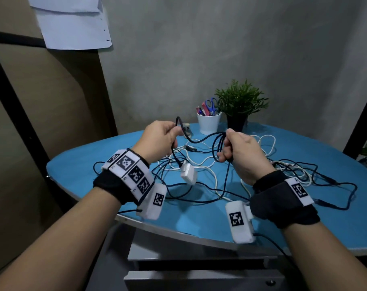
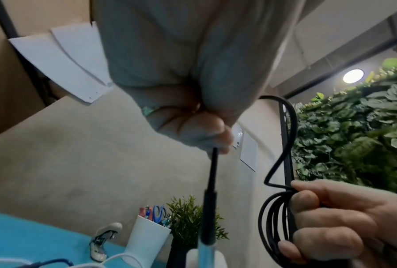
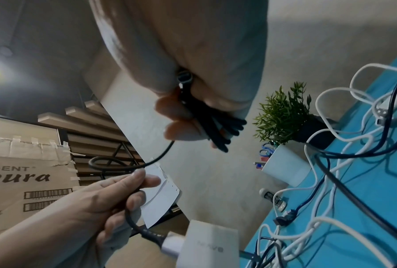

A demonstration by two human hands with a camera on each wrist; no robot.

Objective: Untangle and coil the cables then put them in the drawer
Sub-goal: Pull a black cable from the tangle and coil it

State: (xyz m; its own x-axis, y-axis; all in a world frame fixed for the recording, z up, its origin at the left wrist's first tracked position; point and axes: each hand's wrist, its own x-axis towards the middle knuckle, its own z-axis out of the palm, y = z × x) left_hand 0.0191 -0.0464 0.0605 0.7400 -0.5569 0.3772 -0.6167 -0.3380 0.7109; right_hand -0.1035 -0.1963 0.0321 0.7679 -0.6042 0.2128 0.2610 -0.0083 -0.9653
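Note:
A black cable [image 1: 201, 140] runs between my two hands above the blue table [image 1: 199, 217]. My left hand [image 1: 170, 135] grips it near the plug end, fingers curled round it [image 2: 192, 117]. Below that hand hangs a white charger block [image 1: 189, 173], joined to the cable. My right hand [image 1: 226, 148] holds several coiled loops of the same cable [image 2: 273, 226], bunched in its fingers [image 3: 215, 130]. In the right wrist view my left hand [image 3: 124, 192] shows at lower left, above the charger block [image 3: 211, 244].
White cables [image 1: 268, 148] and dark blue cables [image 1: 346, 190] lie tangled over the table. A white cup of pens and scissors [image 1: 208, 122], a potted plant [image 1: 240, 106] and a stapler [image 1: 186, 131] stand at the back. A grey drawer front [image 1: 199, 280] sits below the table's near edge.

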